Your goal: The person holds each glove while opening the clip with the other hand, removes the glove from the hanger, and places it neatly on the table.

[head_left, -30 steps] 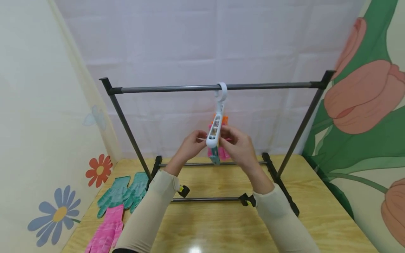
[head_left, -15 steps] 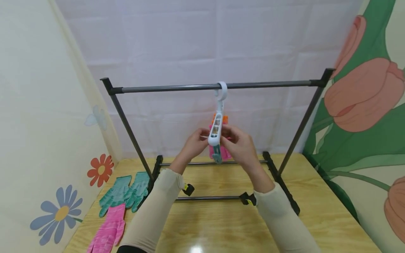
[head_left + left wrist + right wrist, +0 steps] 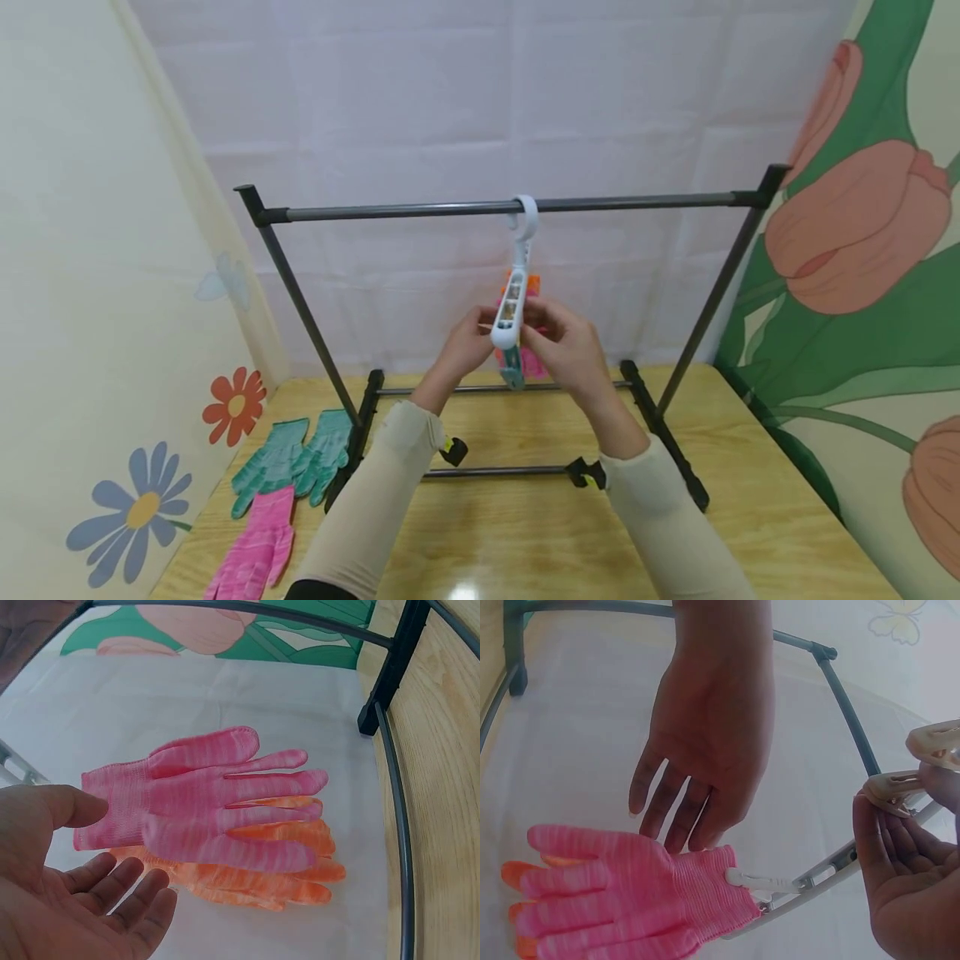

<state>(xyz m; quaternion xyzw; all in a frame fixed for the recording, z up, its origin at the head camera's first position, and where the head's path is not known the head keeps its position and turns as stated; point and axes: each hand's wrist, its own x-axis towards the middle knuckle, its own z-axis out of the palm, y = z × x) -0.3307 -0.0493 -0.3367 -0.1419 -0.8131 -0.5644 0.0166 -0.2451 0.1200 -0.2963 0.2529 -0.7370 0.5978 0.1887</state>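
Observation:
A white clip hanger (image 3: 506,336) hangs from the rack's top bar, seen nearly end-on, with a teal clip (image 3: 512,371) at its near end. My left hand (image 3: 463,346) is at its left side. In the left wrist view, that thumb lies against the cuff of a pink glove (image 3: 187,795), the other fingers extended below. An orange glove (image 3: 240,889) hangs behind the pink one. A white clip (image 3: 761,880) grips the pink cuff. On the hanger's right side, my right hand (image 3: 573,350) pinches a beige clip (image 3: 889,789); another beige clip (image 3: 934,742) is beside it.
The dark metal rack (image 3: 390,210) stands on a wooden table (image 3: 480,542), its side posts left and right of my arms. Teal gloves (image 3: 288,458) and a pink glove (image 3: 255,542) lie at the table's left. A white cloth (image 3: 420,100) hangs behind.
My left hand and forearm have shifted slightly right, closer to the hanger. The hanger swung a little right and partly back. My right hand has barely moved.

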